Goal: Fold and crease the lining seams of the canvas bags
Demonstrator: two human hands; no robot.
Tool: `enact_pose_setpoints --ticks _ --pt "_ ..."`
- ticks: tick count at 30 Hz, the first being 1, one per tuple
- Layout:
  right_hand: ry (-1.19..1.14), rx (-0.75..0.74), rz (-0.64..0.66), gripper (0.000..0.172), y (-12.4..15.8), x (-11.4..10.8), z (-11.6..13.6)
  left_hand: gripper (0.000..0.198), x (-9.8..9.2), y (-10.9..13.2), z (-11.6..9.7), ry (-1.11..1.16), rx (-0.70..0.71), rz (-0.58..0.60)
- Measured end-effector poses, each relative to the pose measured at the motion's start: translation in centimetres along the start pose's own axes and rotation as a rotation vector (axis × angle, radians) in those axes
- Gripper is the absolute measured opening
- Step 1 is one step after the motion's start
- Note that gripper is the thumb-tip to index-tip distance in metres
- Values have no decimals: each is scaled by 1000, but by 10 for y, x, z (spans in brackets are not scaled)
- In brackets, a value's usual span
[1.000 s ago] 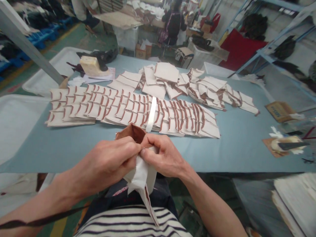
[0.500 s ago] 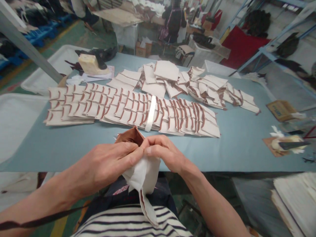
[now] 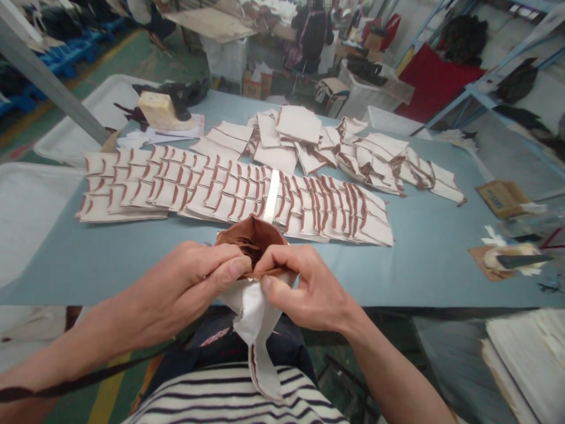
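Between my two hands is a fabric pouch (image 3: 265, 232), white outside with a brown lining, its mouth spread toward the table and a white flap with a brown edge hanging down at my waist. My left hand (image 3: 207, 274) is closed on the left of its near rim. Thumb and fingers of my right hand (image 3: 300, 285) pinch the same rim a little to the right. Just beyond, a long overlapping row of white fabric pieces (image 3: 203, 185) with brown edges lies across the table, a white strip (image 3: 272, 194) across it.
Behind the row lies a loose heap of similar pieces (image 3: 300, 126) on the blue-grey table (image 3: 424, 265). A yellowish block (image 3: 159, 112) stands back left. At right are a cardboard box (image 3: 503, 197) and a tape-like roll (image 3: 498, 259). Another person (image 3: 311, 35) is in the background.
The pouch's mouth has been spread wider, showing more brown lining. My right hand has shifted slightly right and down, and the gap between my hands has grown.
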State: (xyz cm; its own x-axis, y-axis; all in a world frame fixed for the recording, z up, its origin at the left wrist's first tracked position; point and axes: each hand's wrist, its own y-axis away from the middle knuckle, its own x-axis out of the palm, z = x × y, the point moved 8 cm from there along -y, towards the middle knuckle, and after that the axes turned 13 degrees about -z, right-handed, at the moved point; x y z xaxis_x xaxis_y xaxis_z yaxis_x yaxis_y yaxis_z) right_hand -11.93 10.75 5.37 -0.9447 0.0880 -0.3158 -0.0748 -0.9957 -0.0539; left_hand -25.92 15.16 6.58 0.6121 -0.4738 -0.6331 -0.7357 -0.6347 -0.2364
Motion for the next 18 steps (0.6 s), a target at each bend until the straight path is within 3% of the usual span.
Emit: enact_pose_setpoints --ticks 2,5,10,11,15,18 --pt "74 -127 -46 12 1 -1 7 44 4 -2 0 1 42 51" --pt "108 -217 -62 14 4 -2 10 40 8 1 -5 -61 223 35" --pt "-44 -40 101 12 4 3 -3 40 10 12 -12 -204 487 -120" --pt "-75 6 140 11 3 5 -6 41 10 13 -13 -209 501 -126" --pt "-105 24 214 39 -2 7 -6 41 10 13 -10 -180 479 -109" --pt "-19 -156 225 27 -1 7 3 40 6 9 -4 -119 404 -96"
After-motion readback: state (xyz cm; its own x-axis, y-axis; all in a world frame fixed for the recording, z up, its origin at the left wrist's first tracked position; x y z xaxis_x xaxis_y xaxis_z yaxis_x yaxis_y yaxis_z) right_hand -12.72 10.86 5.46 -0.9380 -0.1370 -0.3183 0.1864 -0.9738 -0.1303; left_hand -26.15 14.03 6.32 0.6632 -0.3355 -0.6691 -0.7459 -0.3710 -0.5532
